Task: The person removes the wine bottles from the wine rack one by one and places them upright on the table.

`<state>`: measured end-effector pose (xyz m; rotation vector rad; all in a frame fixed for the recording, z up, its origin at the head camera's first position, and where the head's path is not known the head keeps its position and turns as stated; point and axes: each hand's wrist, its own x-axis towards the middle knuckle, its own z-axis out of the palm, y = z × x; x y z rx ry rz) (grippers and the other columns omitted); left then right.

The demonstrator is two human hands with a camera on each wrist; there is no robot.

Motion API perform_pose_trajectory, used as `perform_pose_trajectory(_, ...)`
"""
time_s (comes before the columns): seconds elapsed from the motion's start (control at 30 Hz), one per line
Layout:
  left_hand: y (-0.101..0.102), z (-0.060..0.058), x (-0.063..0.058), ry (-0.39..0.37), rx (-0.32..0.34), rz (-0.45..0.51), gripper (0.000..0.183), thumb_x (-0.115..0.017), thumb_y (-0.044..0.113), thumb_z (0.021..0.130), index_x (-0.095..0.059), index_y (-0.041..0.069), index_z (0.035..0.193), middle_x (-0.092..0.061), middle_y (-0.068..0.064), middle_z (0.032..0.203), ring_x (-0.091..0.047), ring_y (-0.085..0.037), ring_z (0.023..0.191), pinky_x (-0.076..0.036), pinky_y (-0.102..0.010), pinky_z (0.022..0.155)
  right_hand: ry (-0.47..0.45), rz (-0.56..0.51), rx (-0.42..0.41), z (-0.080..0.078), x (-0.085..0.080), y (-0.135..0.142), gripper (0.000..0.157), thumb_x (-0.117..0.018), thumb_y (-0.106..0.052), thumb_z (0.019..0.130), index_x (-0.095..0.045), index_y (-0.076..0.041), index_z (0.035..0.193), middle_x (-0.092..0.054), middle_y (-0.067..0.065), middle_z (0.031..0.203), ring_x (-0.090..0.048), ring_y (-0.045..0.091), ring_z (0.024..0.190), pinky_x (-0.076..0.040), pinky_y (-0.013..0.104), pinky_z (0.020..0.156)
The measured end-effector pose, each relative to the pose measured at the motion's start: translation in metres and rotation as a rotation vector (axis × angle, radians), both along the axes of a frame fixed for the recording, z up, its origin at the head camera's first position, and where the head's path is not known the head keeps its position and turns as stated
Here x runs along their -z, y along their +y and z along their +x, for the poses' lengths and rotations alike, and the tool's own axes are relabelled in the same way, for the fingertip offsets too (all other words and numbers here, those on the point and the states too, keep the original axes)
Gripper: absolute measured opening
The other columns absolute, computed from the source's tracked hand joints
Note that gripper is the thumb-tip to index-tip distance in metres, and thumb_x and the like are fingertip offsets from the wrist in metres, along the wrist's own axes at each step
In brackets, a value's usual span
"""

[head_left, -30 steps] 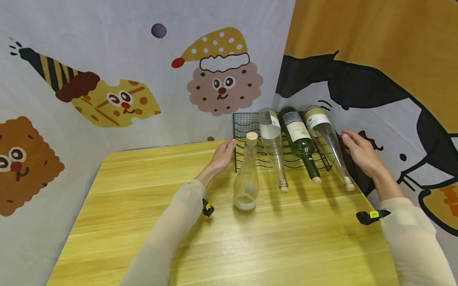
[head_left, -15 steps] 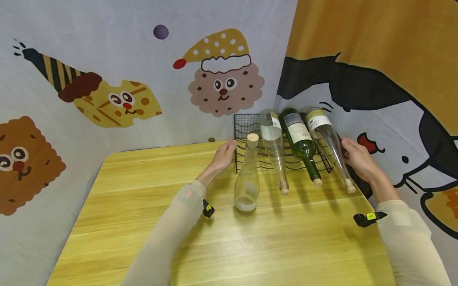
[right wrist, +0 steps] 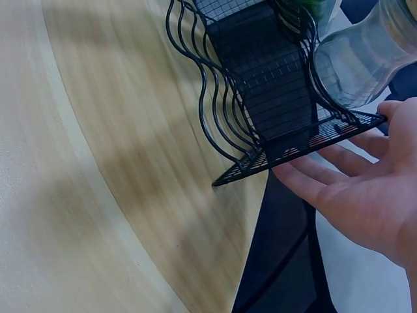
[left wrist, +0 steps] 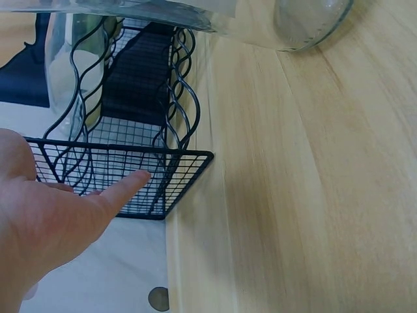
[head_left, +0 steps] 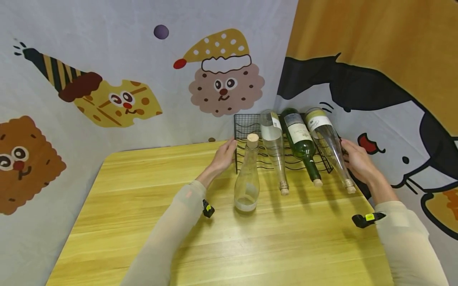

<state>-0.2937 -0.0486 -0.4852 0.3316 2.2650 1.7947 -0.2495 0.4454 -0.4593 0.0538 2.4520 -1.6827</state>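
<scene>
A black wire bottle rack (head_left: 246,122) stands at the back right of the table. My left hand (head_left: 222,155) lies along its left mesh side, the thumb stretched across the mesh in the left wrist view. Against the right mesh side (right wrist: 319,138) rest the extended fingers of my right hand (head_left: 359,159). Three corked bottles lie on top with their necks toward me: a clear one (head_left: 272,137), a green wine bottle (head_left: 299,134) and another clear one (head_left: 325,130). A corked clear bottle (head_left: 247,186) stands upright in front of the rack's left part.
The light wooden table (head_left: 150,190) meets a cartoon-printed cloth backdrop (head_left: 121,35) at the back. The rack sits close to the table's right edge. Dark wrist cameras are strapped at both sleeves.
My right hand has moved left and in against the rack's right side. My left hand stays at the left side. The bottles and rack keep their places.
</scene>
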Motion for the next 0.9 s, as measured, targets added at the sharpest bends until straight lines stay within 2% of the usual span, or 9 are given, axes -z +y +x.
perform_pose_trajectory(0.1,0.000,0.000,0.001,-0.005,0.002,0.001,0.073,-0.030,0.056,0.123,-0.018,0.017,0.183,-0.024,-0.010,0.190,-0.034,-0.038,0.173,-0.054,-0.059,0.127,-0.013,-0.003,0.011,0.001,0.000,-0.001,0.081,-0.028,-0.063,0.119,-0.013,-0.015,0.184,-0.023,0.014,0.184,-0.055,-0.009,0.123,-0.057,0.011,0.092)
perform_pose_trajectory(0.2,-0.001,0.000,0.001,-0.008,0.005,0.002,0.074,-0.030,0.058,0.123,-0.018,0.017,0.183,-0.024,-0.009,0.190,-0.033,-0.038,0.173,-0.054,-0.059,0.127,-0.026,-0.004,0.012,0.001,-0.001,0.000,0.081,-0.027,-0.063,0.119,-0.010,-0.017,0.184,-0.012,0.015,0.190,-0.053,-0.009,0.126,-0.056,0.010,0.092)
perform_pose_trajectory(0.33,-0.001,-0.001,0.000,-0.012,0.006,0.007,0.073,-0.031,0.057,0.123,-0.018,0.018,0.183,-0.024,-0.009,0.190,-0.033,-0.037,0.173,-0.055,-0.058,0.126,-0.035,-0.029,0.014,0.001,-0.001,0.000,0.080,-0.028,-0.062,0.120,-0.010,-0.018,0.184,-0.014,0.013,0.190,-0.055,-0.005,0.128,-0.057,0.010,0.093)
perform_pose_trajectory(0.43,-0.001,-0.002,-0.001,-0.016,0.010,0.020,0.072,-0.031,0.056,0.123,-0.018,0.018,0.183,-0.024,-0.009,0.190,-0.034,-0.037,0.173,-0.055,-0.059,0.126,-0.050,-0.011,0.010,0.002,-0.002,-0.001,0.078,-0.026,-0.063,0.120,-0.008,-0.022,0.184,-0.013,0.012,0.191,-0.054,0.016,0.149,-0.056,0.013,0.097)
perform_pose_trajectory(0.53,-0.002,-0.002,-0.002,-0.018,0.014,0.032,0.071,-0.033,0.054,0.123,-0.020,0.018,0.183,-0.025,-0.008,0.190,-0.035,-0.037,0.172,-0.055,-0.060,0.126,-0.063,0.024,0.003,0.003,-0.002,-0.002,0.078,-0.021,-0.065,0.119,-0.005,-0.025,0.184,-0.005,0.013,0.192,-0.033,0.040,0.170,-0.054,0.021,0.108)
perform_pose_trajectory(0.6,-0.003,-0.002,-0.003,-0.011,0.012,0.033,0.070,-0.035,0.052,0.123,-0.022,0.018,0.183,-0.026,-0.009,0.190,-0.037,-0.038,0.171,-0.054,-0.061,0.127,-0.064,0.021,0.007,0.003,-0.002,-0.002,0.077,-0.020,-0.065,0.119,-0.005,-0.026,0.184,-0.003,0.015,0.192,-0.022,0.051,0.173,-0.053,0.026,0.112)
perform_pose_trajectory(0.77,-0.007,-0.001,-0.009,-0.020,0.000,0.031,0.072,-0.038,0.057,0.122,-0.024,0.020,0.182,-0.028,-0.008,0.189,-0.039,-0.039,0.170,-0.048,-0.061,0.132,-0.058,0.005,0.018,0.002,-0.002,-0.004,0.078,-0.022,-0.066,0.118,-0.006,-0.026,0.184,-0.002,0.014,0.193,-0.020,0.053,0.172,-0.053,0.026,0.112)
perform_pose_trajectory(0.87,-0.011,0.000,-0.012,-0.021,-0.006,0.034,0.072,-0.037,0.058,0.122,-0.023,0.023,0.183,-0.026,-0.005,0.190,-0.037,-0.037,0.171,-0.045,-0.062,0.135,-0.053,0.006,0.019,0.002,-0.002,-0.005,0.079,-0.023,-0.066,0.118,-0.006,-0.026,0.184,-0.001,0.014,0.193,-0.021,0.054,0.172,-0.053,0.030,0.118)
perform_pose_trajectory(0.9,-0.012,0.000,-0.013,-0.009,-0.010,0.025,0.072,-0.037,0.058,0.122,-0.023,0.023,0.183,-0.027,-0.005,0.190,-0.037,-0.037,0.172,-0.044,-0.061,0.135,-0.055,0.007,0.020,0.002,-0.002,-0.005,0.079,-0.023,-0.067,0.118,-0.006,-0.026,0.184,-0.001,0.014,0.193,-0.020,0.054,0.172,-0.051,0.035,0.123)
